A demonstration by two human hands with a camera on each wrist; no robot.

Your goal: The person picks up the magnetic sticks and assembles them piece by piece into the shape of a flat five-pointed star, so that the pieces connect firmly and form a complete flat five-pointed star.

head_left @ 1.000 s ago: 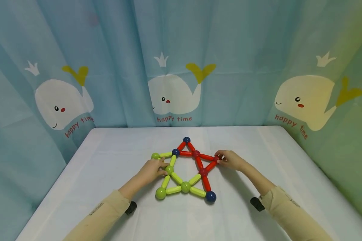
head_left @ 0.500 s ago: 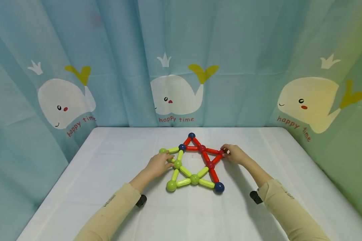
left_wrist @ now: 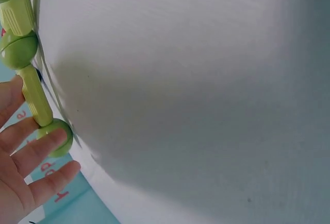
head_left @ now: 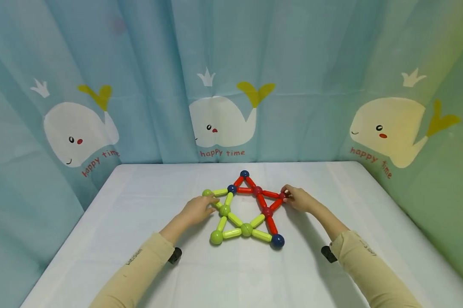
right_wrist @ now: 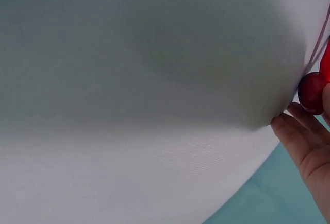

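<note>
A flat star-like frame of rods and balls lies on the white table. Its left and front side has green balls (head_left: 247, 229) and yellow-green rods (head_left: 233, 233); red rods (head_left: 271, 224) and dark red balls (head_left: 267, 211) form the right and back. Dark blue balls (head_left: 277, 241) sit at a few joints. My left hand (head_left: 194, 209) is at the left side, its fingers spread and fairly straight against a yellow-green rod (left_wrist: 37, 98) and the end green ball (left_wrist: 59, 139). My right hand (head_left: 298, 199) grips the rightmost red ball (right_wrist: 312, 92) between thumb and fingers.
The white table (head_left: 146, 184) reaches back to a blue-green curtain (head_left: 312, 128) printed with whales. Black wrist devices (head_left: 175, 255) show beside both beige sleeves (head_left: 135, 265).
The whole frame has slid a little right and away, both hands going with it. My left fingers have drawn slightly back from the middle green ball in the last half second.
</note>
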